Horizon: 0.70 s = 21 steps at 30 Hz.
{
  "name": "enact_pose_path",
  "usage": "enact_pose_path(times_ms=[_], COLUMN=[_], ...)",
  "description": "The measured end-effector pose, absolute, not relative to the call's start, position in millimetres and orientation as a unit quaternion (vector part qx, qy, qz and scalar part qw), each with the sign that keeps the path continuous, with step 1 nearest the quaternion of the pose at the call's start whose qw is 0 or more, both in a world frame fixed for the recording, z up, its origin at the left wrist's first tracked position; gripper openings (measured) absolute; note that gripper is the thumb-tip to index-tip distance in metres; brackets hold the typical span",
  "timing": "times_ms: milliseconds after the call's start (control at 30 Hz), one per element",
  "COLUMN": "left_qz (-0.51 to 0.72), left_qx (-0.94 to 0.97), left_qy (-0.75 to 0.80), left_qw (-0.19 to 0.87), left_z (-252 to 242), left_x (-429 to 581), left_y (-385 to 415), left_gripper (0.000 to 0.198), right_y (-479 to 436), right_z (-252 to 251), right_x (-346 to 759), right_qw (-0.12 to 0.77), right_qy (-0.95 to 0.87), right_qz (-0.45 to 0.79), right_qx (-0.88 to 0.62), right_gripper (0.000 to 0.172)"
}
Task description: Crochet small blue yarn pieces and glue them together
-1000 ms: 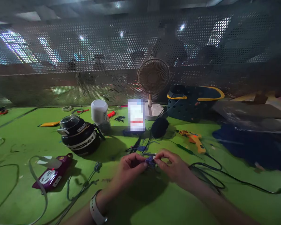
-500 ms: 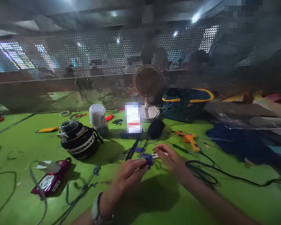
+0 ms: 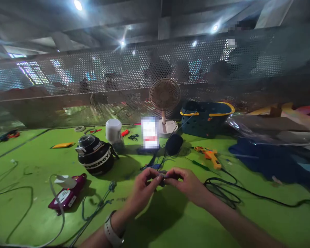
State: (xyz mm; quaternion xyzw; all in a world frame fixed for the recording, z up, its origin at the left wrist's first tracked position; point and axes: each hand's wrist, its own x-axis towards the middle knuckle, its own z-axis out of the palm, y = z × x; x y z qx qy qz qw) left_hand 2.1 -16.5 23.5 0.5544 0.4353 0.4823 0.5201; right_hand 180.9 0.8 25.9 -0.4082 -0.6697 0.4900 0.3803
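My left hand (image 3: 146,186) and my right hand (image 3: 187,182) meet above the green table, thumb and fingers of each pinched together. Between the fingertips is a small piece of blue yarn work (image 3: 162,179), mostly hidden by the fingers. Just beyond my hands, loose blue yarn (image 3: 154,166) lies on the tabletop. A dark ball of yarn (image 3: 174,144) rests farther back. A green-handled thin tool (image 3: 200,165) lies to the right of my right hand.
Left stand a black jug (image 3: 96,158) and a purple power strip (image 3: 68,193) with cords. Behind are a white-lidded jar (image 3: 113,130), a lit screen (image 3: 150,134), a fan (image 3: 164,94) and a dark basket (image 3: 206,120). A yellow glue gun (image 3: 209,155) trails its cable on the right.
My hands have drawn together, and both now pinch at the yarn work. The white stick seen at my right fingers is no longer visible. The view has tilted up slightly.
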Motion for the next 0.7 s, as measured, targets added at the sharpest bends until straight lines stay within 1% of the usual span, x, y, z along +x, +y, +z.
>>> enact_pose_path(times_ms=[133, 233, 333, 500, 600, 700], left_qz=[0.546, 0.529, 0.510, 0.484, 0.476, 0.458], left_qx=[0.424, 0.365, 0.379, 0.432, 0.410, 0.399], left_qy=[0.429, 0.430, 0.433, 0.427, 0.431, 0.429], left_qw=[0.581, 0.635, 0.639, 0.629, 0.648, 0.668], left_z=[17, 12, 10, 8, 6, 2], left_x=[8, 7, 2, -8, -12, -17], left_y=[-23, -25, -24, -27, -31, -35], left_gripper=[0.028, 0.032, 0.034, 0.035, 0.037, 0.038], right_y=[2, 3, 4, 1, -4, -11], right_z=[23, 19, 16, 10, 6, 5], right_x=[176, 174, 175, 173, 171, 173], right_qw=[0.377, 0.372, 0.367, 0.357, 0.340, 0.341], right_qy=[-0.668, -0.661, -0.654, -0.664, -0.661, -0.647], right_qz=[0.499, 0.513, 0.520, 0.508, 0.511, 0.485], right_qx=[-0.402, -0.402, -0.409, -0.417, -0.431, -0.480], right_gripper=[0.020, 0.028, 0.028, 0.021, 0.025, 0.033])
